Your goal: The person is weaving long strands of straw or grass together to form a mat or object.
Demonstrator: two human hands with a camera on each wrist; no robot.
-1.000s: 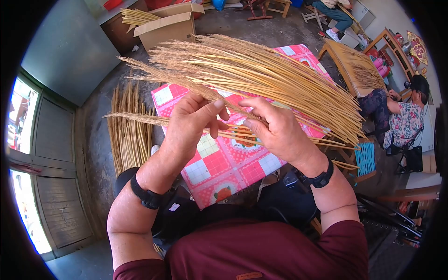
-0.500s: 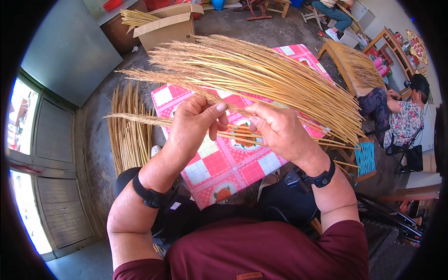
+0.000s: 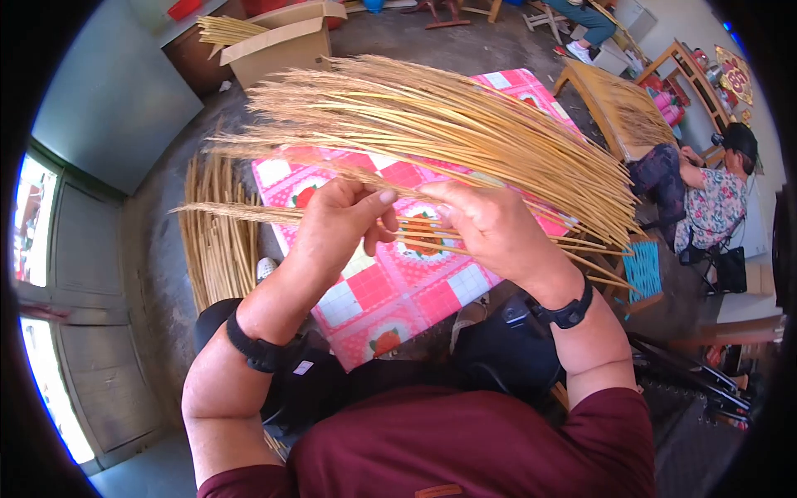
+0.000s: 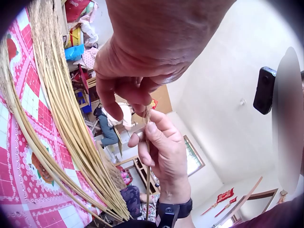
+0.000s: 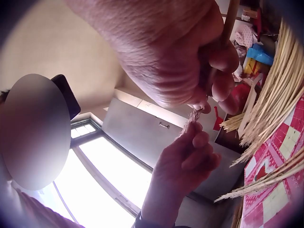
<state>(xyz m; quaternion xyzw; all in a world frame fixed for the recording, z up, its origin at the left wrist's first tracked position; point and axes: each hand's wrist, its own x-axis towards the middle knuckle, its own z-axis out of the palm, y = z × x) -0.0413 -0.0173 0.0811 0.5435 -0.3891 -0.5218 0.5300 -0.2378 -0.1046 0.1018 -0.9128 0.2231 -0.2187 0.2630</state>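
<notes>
I can read no words or numbers anywhere. The gold emblem on the red wall hanging (image 3: 735,73) is too blurred, and the white sticker (image 3: 303,367) near my lap too small.

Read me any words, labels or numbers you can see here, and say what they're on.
Nothing here is legible.
Red-and-gold wall hanging: a gold sign, too small to read.
White sticker on the black fabric at the lap: blurred.
Brown tag on the maroon shirt: blurred.
</notes>
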